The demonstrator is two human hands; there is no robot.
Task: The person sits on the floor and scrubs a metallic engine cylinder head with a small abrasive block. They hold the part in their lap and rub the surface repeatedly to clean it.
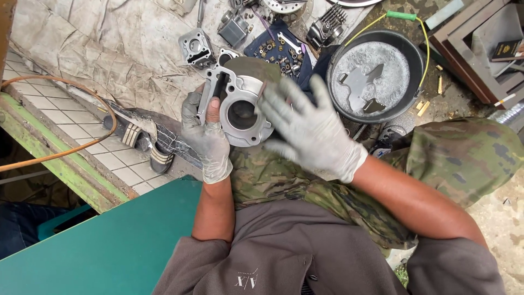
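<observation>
Cylinder block [240,112], grey cast metal with a round bore, is held above the lap, over the camouflage trousers [284,180]. It is gripped along its left edge by the left hand [206,139]: gloved fingers are wrapped around the side, thumb is laid up the front face beside the bore, wrist is kept straight, forearm runs down toward the body. The right hand [308,128] is placed at the block's right side, palm down, fingers [284,104] spread and extended, not clenched; fingertips are laid against the block's right face and upper edge. Whether anything is pinched under them cannot be told. The right forearm is angled in from the lower right.

Right of the block, a black basin [376,74] of grey foamy liquid with metal pieces in it is seen. Just above the block, small parts are spread on a dark cloth [278,49]. Left of the block, a striped sandal [131,134] lies on the tiled ledge [82,131].
</observation>
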